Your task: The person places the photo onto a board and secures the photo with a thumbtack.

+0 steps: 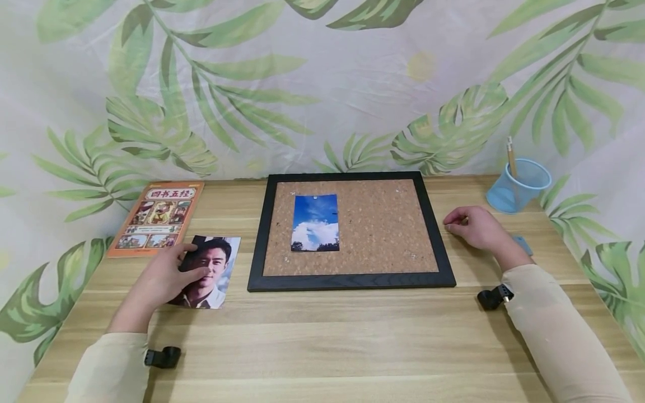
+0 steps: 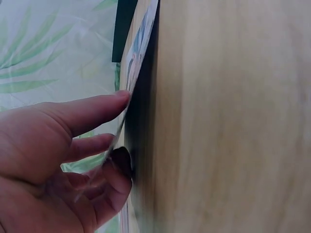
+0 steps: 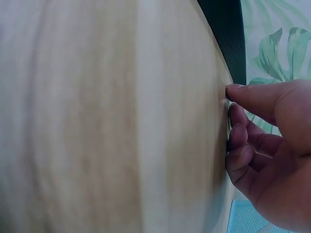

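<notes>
My left hand [image 1: 168, 273] lies on the left part of a portrait photo [image 1: 214, 271] on the wooden table [image 1: 327, 336]. In the left wrist view this hand [image 2: 124, 131] pinches the photo [image 2: 141, 43], thumb under the raised edge and fingers on top. A black-framed cork board [image 1: 353, 281] lies in the middle with a blue sky photo [image 1: 315, 222] pinned to it. My right hand [image 1: 471, 225] rests on the table just right of the board, fingers loosely curled. In the right wrist view its fingertips [image 3: 232, 92] touch the wood by the frame [image 3: 226, 34]; I see nothing held.
An orange book [image 1: 158, 217] lies at the back left. A blue mesh cup [image 1: 519, 187] with a pencil [image 1: 511, 157] stands at the back right. A small grey item [image 1: 523, 244] lies behind my right wrist. A leaf-print cloth hangs behind the table.
</notes>
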The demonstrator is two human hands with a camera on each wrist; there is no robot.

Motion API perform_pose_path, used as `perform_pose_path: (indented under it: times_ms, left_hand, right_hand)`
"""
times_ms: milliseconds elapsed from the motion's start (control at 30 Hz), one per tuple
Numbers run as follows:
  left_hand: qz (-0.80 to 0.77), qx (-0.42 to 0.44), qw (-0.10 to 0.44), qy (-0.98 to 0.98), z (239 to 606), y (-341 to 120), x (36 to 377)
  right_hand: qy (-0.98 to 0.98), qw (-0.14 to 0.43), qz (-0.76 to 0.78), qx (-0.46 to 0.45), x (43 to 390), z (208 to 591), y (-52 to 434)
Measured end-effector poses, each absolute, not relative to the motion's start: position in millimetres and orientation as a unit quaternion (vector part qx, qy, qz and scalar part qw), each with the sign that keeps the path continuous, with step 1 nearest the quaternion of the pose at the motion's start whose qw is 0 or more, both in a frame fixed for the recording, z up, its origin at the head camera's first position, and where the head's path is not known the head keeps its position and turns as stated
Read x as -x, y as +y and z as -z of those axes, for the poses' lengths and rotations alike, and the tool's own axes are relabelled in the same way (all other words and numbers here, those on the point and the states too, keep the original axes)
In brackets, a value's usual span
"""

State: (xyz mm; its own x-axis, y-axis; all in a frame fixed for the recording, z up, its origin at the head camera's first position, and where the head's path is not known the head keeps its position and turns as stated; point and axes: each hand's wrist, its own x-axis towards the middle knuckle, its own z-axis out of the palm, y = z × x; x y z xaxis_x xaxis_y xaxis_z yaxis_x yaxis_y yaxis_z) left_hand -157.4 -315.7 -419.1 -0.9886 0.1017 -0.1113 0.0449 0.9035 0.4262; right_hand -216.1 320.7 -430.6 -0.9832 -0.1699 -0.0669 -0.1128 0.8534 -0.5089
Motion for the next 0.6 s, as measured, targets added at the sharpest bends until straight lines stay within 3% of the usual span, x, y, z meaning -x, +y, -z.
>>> perform_pose_path:
  times_ms: [600]
  left_hand:
    - [-0.361, -0.014, 0.043, 0.931, 417.0, -321.9, 153.4]
  right_hand:
    - [0.960, 0.058, 0.267, 0.063, 210.8, 427.0, 320.4]
